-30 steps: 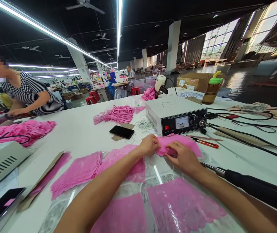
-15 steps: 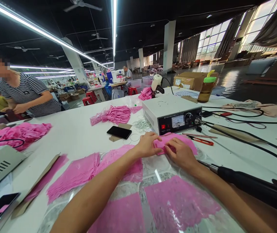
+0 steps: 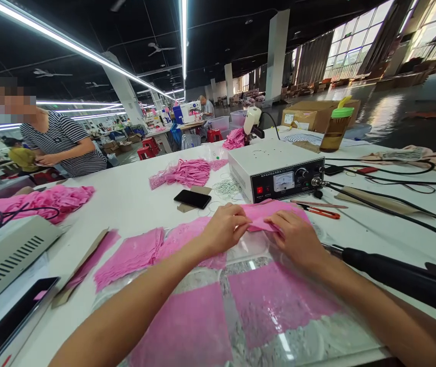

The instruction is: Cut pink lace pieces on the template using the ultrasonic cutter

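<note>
In front of the control box, a pink fabric piece (image 3: 259, 213) is stretched between my two hands, its near edge slightly raised. My left hand (image 3: 226, 225) pinches its left side between thumb and fingers. On the right side, my right hand (image 3: 298, 238) grips the same edge with bent fingers. Below my hands, pink squares (image 3: 187, 326) lie flat under a clear glossy sheet. A layered stack of pink fabric (image 3: 131, 255) rests left of my left hand, with looser pink pieces (image 3: 187, 232) beside it.
Behind my hands stands the control box (image 3: 279, 173) with cables. Red-handled snips (image 3: 323, 211) and a black-handled tool (image 3: 393, 275) lie to the right. A phone (image 3: 193, 198) lies beyond my left hand. A person in a striped top (image 3: 76, 142) works at the left.
My left fingers have closed on the fabric's edge, and the fabric between my hands is drawn up a little. The view has shifted slightly left.
</note>
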Demonstrator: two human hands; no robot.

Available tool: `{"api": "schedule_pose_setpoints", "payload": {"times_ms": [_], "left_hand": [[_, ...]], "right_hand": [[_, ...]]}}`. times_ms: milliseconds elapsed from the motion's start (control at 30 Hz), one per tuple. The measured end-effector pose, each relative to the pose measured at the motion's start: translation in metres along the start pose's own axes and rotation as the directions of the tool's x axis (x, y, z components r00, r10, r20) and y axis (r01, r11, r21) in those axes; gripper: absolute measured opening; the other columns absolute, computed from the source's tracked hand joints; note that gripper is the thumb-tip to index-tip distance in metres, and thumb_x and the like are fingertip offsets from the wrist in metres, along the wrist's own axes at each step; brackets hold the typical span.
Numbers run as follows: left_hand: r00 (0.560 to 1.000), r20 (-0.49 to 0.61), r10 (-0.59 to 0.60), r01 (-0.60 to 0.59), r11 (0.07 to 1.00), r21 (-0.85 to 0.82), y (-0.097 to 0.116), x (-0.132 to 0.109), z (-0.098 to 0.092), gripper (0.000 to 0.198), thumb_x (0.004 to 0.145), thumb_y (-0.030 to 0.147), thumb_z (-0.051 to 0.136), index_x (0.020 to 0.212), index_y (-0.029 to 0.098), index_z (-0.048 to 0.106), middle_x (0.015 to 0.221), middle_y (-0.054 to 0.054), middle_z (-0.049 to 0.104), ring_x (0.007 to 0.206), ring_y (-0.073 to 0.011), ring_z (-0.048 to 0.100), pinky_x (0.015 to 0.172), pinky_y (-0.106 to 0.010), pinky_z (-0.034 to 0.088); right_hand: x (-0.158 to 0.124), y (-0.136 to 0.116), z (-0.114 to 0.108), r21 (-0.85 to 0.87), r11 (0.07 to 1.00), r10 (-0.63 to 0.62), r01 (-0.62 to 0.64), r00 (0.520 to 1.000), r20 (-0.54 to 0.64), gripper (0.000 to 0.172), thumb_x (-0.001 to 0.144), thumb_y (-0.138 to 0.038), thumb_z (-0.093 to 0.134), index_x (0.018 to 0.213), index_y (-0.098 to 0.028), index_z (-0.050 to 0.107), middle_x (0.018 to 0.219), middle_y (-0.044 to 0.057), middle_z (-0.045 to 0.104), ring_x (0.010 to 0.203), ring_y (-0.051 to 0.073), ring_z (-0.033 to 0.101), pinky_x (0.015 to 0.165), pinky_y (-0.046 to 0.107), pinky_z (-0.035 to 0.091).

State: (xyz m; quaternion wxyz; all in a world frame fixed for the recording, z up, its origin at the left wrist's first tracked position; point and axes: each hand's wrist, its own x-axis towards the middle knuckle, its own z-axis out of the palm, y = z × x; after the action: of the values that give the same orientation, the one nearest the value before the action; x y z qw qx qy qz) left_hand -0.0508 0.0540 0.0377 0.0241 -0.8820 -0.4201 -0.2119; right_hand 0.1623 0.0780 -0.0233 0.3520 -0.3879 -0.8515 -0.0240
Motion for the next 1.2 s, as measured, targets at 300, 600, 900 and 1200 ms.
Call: {"api": "schedule_pose_setpoints", "payload": {"times_ms": [300,600,900,1200], "left_hand": [[0.994,-0.007,0.108,-0.108,0.994,-0.026,0.068,-0.106,-0.002,0.024,0.097,0.012,0.044,0.093,0.014,0.067,0.075,-0.004,0.062,0.072,-0.0156,0.051,0.069,-0.029,0.041],[0.963,0.091,0.256,-0.255,0.967,-0.023,0.074,-0.117,0.004,0.027,0.094,0.007,0.035,0.096,0.012,0.062,0.076,-0.005,0.06,0.073,-0.0167,0.047,0.082,-0.036,0.041],[0.993,0.08,0.081,-0.059,0.966,-0.253,0.081,-0.117,-0.001,0.02,0.096,0.012,0.046,0.096,0.019,0.064,0.082,-0.003,0.065,0.077,-0.0148,0.056,0.075,-0.03,0.041],[0.982,0.191,0.007,0.05,0.955,-0.294,0.085,-0.11,-0.003,0.017,0.092,0.014,0.054,0.081,0.021,0.065,0.08,-0.001,0.066,0.075,-0.0148,0.06,0.072,-0.029,0.043]], "right_hand": [[-0.058,-0.019,-0.043,0.112,0.933,-0.358,0.343,0.918,0.17,0.031,0.089,-0.004,0.039,0.087,-0.018,0.066,0.086,0.007,0.064,0.076,0.02,0.056,0.068,0.034,0.045],[-0.086,-0.016,-0.067,0.091,0.943,-0.333,0.321,0.922,0.196,0.032,0.089,0.0,0.039,0.1,-0.02,0.062,0.089,0.005,0.063,0.076,0.018,0.059,0.067,0.032,0.048],[-0.096,-0.001,-0.075,0.226,0.96,-0.223,0.165,0.939,0.261,0.026,0.092,-0.01,0.047,0.107,-0.025,0.061,0.097,0.004,0.066,0.085,0.018,0.065,0.07,0.03,0.058],[-0.11,0.005,-0.084,0.291,0.952,0.022,-0.095,0.97,0.244,0.017,0.097,-0.025,0.048,0.097,-0.025,0.065,0.096,0.006,0.065,0.083,0.02,0.068,0.07,0.028,0.058]]}}
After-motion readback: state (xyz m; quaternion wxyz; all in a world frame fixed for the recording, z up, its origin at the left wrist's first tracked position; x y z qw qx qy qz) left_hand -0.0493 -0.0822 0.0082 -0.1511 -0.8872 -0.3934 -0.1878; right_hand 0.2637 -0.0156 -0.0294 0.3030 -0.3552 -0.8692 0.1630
